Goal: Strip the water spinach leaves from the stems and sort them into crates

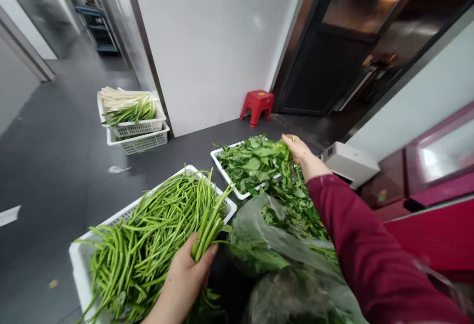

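My left hand [188, 262] is closed round a small bundle of thick green vegetable stems [210, 222], cut ends pointing up. Below and beside it, a white plastic basket [77, 260] is heaped with long, thin green stems [163, 220]. Reaching forward, my right hand [297, 150] grips a bunch of leafy greens [268, 158] over a second white basket [241, 195] filled with similar leaves. Nearer me, a clear plastic bag [255, 220] lies open around more leafy greens [296, 200].
Two stacked white baskets [138, 145] with leeks or scallions [126, 104] stand by the wall corner. A red stool [259, 101] is against the wall. At right are a white box [350, 161] and a red cabinet [437, 235]. Paper scraps [118, 169] lie on the dark floor.
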`<state>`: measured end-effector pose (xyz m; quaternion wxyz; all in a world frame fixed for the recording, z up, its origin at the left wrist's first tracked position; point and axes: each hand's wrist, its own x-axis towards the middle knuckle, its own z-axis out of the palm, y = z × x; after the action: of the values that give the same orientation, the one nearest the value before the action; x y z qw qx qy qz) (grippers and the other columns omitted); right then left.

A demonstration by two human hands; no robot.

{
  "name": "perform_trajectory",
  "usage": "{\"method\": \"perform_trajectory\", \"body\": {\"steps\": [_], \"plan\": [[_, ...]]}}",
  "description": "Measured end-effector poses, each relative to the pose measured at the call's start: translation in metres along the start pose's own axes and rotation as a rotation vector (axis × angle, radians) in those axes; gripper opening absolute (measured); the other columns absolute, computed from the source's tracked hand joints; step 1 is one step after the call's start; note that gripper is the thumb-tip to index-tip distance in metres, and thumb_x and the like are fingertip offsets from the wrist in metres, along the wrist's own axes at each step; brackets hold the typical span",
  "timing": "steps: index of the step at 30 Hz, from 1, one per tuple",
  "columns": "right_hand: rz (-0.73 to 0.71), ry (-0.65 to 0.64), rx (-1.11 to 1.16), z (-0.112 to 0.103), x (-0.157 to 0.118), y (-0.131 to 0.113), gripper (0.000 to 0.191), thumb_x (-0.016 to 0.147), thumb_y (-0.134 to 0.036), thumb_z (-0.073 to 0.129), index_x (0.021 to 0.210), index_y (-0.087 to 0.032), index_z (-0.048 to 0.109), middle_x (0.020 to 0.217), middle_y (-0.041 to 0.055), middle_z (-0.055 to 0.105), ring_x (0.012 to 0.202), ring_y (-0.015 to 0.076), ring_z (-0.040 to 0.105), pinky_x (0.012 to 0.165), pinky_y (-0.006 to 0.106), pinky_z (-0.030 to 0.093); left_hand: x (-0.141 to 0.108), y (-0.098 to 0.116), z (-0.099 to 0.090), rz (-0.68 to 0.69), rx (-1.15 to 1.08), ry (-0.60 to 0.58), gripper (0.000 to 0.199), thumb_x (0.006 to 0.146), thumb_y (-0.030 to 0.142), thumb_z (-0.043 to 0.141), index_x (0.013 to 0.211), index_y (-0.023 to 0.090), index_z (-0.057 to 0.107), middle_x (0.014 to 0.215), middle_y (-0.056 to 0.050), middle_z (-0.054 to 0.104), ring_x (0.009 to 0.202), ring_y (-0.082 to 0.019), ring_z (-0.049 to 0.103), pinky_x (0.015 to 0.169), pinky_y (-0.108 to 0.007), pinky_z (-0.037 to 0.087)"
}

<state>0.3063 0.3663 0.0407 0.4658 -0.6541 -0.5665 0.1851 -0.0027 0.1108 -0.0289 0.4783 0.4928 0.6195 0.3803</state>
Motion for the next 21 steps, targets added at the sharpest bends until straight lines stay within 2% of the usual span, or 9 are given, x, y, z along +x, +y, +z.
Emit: {"method": "perform_trajectory", "body": {"steps": [3, 5, 8, 10, 12, 14, 16, 18, 21], "plan": [[0.091, -0.052, -0.107, 0.031, 0.022, 0.004, 0.095, 0.065, -0.055, 0.057, 0.13, 0.008, 0.027, 0.127, 0.0316, 0.034, 0.115, 0.035, 0.038, 0.093, 0.045, 0.028, 0.005, 0.003, 0.005, -0.068, -0.041, -0.003, 0.035, 0.067, 0.051, 0.055, 0.077, 0.019, 0.049, 0.041, 0.008, 0.041, 0.036, -0.009, 0.038, 0.039, -0.022, 0.032], [0.06, -0.173, -0.109, 0.048, -0.005, 0.009, 0.086, 0.068, -0.05, 0.058, 0.131, 0.002, 0.031, 0.13, 0.0258, 0.035, 0.118, 0.0321, 0.037, 0.097, 0.043, 0.025, 0.005, 0.005, 0.009, -0.098, -0.091, -0.004, 0.031, 0.069, 0.047, 0.057, 0.074, 0.018, 0.047, 0.042, 0.008, 0.041, 0.037, -0.008, 0.037, 0.04, -0.021, 0.032], [0.042, -0.684, 0.128, 0.06, -0.09, 0.009, 0.054, 0.081, -0.047, 0.046, 0.119, -0.01, 0.05, 0.12, 0.015, 0.052, 0.104, 0.0192, 0.053, 0.089, 0.033, 0.04, 0.005, 0.007, 0.014, -0.128, -0.246, -0.088, 0.03, 0.068, 0.042, 0.062, 0.072, 0.017, 0.044, 0.046, 0.008, 0.041, 0.039, -0.006, 0.037, 0.041, -0.019, 0.032], [0.056, -1.047, 0.32, 0.054, -0.153, 0.0, 0.048, 0.082, -0.049, 0.044, 0.115, -0.016, 0.053, 0.117, 0.0115, 0.056, 0.098, 0.0173, 0.057, 0.081, 0.03, 0.046, 0.003, 0.006, 0.017, -0.129, -0.375, -0.213, 0.034, 0.067, 0.042, 0.064, 0.075, 0.017, 0.044, 0.05, 0.008, 0.043, 0.041, -0.006, 0.039, 0.042, -0.019, 0.032], [0.063, -1.285, 0.421, 0.037, -0.206, -0.015, 0.044, 0.08, -0.048, 0.05, 0.116, -0.021, 0.052, 0.113, 0.007, 0.059, 0.096, 0.017, 0.058, 0.075, 0.028, 0.049, -0.002, 0.005, 0.022, -0.108, -0.46, -0.347, 0.037, 0.068, 0.044, 0.065, 0.08, 0.016, 0.044, 0.054, 0.007, 0.045, 0.043, -0.006, 0.042, 0.043, -0.02, 0.034], [0.088, -1.397, 0.422, 0.015, -0.242, -0.029, 0.042, 0.079, -0.041, 0.053, 0.117, -0.024, 0.048, 0.107, 0.0035, 0.062, 0.087, 0.0155, 0.061, 0.065, 0.025, 0.05, -0.008, 0.004, 0.028, -0.078, -0.473, -0.479, 0.039, 0.069, 0.047, 0.064, 0.083, 0.015, 0.045, 0.056, 0.005, 0.046, 0.045, -0.006, 0.044, 0.045, -0.02, 0.035], [0.096, -1.294, 0.265, -0.006, -0.269, -0.038, 0.03, 0.084, -0.035, 0.046, 0.111, -0.022, 0.05, 0.095, 0.0023, 0.065, 0.069, 0.0128, 0.061, 0.055, 0.023, 0.047, -0.015, 0.004, 0.037, -0.051, -0.455, -0.602, 0.04, 0.069, 0.049, 0.063, 0.081, 0.015, 0.046, 0.057, 0.004, 0.048, 0.046, -0.006, 0.045, 0.045, -0.02, 0.034], [-0.004, -1.005, -0.075, -0.021, -0.297, -0.039, 0.024, 0.089, -0.03, 0.037, 0.094, -0.017, 0.057, 0.083, 0.004, 0.066, 0.06, 0.0122, 0.059, 0.053, 0.023, 0.044, -0.022, 0.003, 0.049, -0.04, -0.457, -0.683, 0.041, 0.068, 0.05, 0.063, 0.078, 0.014, 0.046, 0.055, 0.005, 0.047, 0.044, -0.006, 0.043, 0.044, -0.02, 0.032], [-0.309, -0.706, -0.575, -0.027, -0.353, -0.036, 0.024, 0.088, -0.022, 0.035, 0.082, -0.016, 0.058, 0.074, 0.0073, 0.065, 0.064, 0.0161, 0.06, 0.058, 0.026, 0.043, -0.037, -0.002, 0.067, -0.082, -0.442, -0.579, 0.039, 0.068, 0.047, 0.065, 0.073, 0.015, 0.044, 0.051, 0.007, 0.041, 0.039, -0.003, 0.036, 0.04, -0.018, 0.027]]}}
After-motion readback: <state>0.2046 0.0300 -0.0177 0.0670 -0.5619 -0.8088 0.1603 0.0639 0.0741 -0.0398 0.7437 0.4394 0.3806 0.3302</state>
